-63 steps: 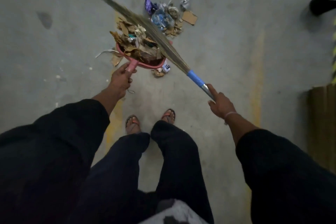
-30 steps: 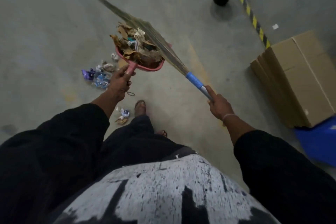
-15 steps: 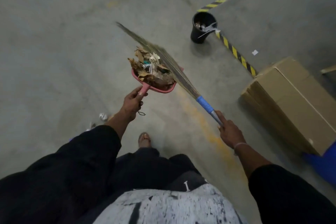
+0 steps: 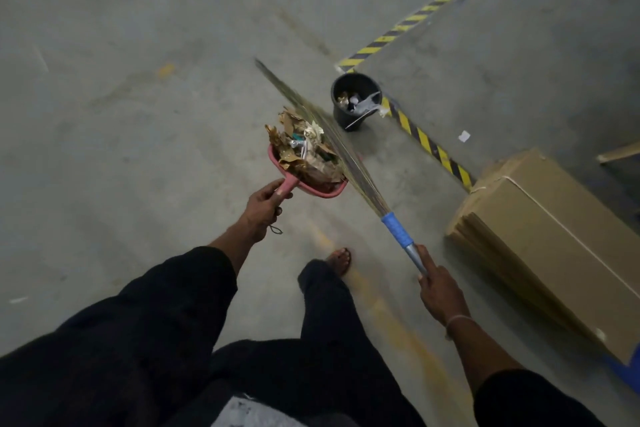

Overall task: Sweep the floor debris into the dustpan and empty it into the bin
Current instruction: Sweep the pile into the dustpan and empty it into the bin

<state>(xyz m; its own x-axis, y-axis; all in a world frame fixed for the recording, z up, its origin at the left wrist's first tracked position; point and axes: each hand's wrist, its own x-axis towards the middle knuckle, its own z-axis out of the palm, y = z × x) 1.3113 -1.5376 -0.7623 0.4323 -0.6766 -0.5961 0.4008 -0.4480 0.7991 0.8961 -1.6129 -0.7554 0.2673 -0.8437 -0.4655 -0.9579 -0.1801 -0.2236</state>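
Grey concrete floor [image 4: 121,107] fills the left half of the frame, bare but for faint scuffs and a small yellow mark toward the upper left. Left of centre, a person's left hand [image 4: 262,206] is clenched around the handle of a pink plastic dustpan [image 4: 304,185], held clear of the floor and heaped with brown leaves, torn cardboard and crumpled wrappers [image 4: 304,149]. A black sleeve covers the forearm below it. Across the right edge of the load lies the long straw head of a grass broom [image 4: 349,163], its bristles slanting from the upper centre down to a blue-wrapped grip and a silver metal shaft. At lower centre, one foot [image 4: 341,258] in a sandal shows beneath dark trousers. Just above and to the right of the dustpan stands a round black plastic bin [image 4: 356,104], upright on the floor, some rubbish already inside it. Yellow-and-black hazard tape [image 4: 426,140] runs beside the bin toward the upper right. At lower right, the right hand [image 4: 440,291] grasps the broom's metal shaft. Flat brown cardboard boxes [image 4: 554,236] lie stacked at the right edge.
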